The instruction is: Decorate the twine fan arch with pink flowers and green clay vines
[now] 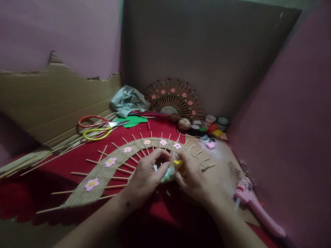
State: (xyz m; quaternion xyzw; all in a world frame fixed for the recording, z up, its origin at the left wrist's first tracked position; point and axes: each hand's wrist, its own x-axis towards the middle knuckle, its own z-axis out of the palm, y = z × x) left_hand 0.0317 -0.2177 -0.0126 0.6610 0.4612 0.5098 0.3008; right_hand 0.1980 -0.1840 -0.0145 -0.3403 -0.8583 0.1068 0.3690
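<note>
A small clear plastic packet (177, 157) with something yellow in it, which looks like soft clay, sits between my two hands. My right hand (192, 177) is closed around its right side. The thumb and forefinger of my left hand (148, 170) are pinched together at its left edge. Beneath and behind my hands lies a fan-shaped piece of woven twine (117, 155) on thin sticks. Pink flowers (91, 184) with yellow centres dot its band, and the flower (177, 146) nearest my fingers shows no yellow centre. My hands hide part of the fan's inner sticks.
Scissors (111, 124) rest on green sheet (136, 121) at the left. A pink glue gun (261, 210) lies on the right, by a cardboard board (222, 165). Behind stand a finished-looking brown fan (178, 91), a twine ball (184, 124) and small tubs (210, 119). Red cloth (51, 187) covers the table.
</note>
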